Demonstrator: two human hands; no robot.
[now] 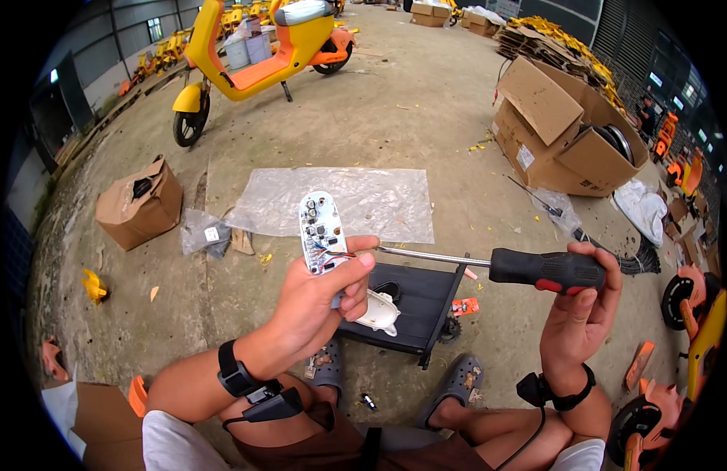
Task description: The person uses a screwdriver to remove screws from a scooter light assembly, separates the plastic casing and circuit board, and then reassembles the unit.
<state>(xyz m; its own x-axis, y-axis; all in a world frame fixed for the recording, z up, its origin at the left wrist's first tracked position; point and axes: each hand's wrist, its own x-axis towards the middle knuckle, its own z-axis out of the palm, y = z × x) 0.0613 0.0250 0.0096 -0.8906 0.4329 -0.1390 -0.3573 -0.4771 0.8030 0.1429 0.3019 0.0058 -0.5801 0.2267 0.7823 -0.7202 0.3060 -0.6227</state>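
Observation:
My left hand (312, 306) is closed around a white, oblong circuit board (321, 224) with small components and coloured wires near its lower end. Its index finger and thumb reach right, with the fingertip at the screwdriver's tip; whether a screw is pinched there is too small to tell. In my right hand (575, 326) is a screwdriver (536, 271) with a black and red handle, its steel shaft pointing left, nearly level. Just below my left hand, a white plastic shell (378, 315) and a black cable (389, 290) rest on a low black stand (422, 298).
A clear plastic sheet (363, 200) lies on the concrete floor beyond the stand. Cardboard boxes stand left (140, 206) and right (552, 149). A yellow scooter (281, 67) is parked ahead. Orange and yellow scooter parts (701, 345) crowd the right edge.

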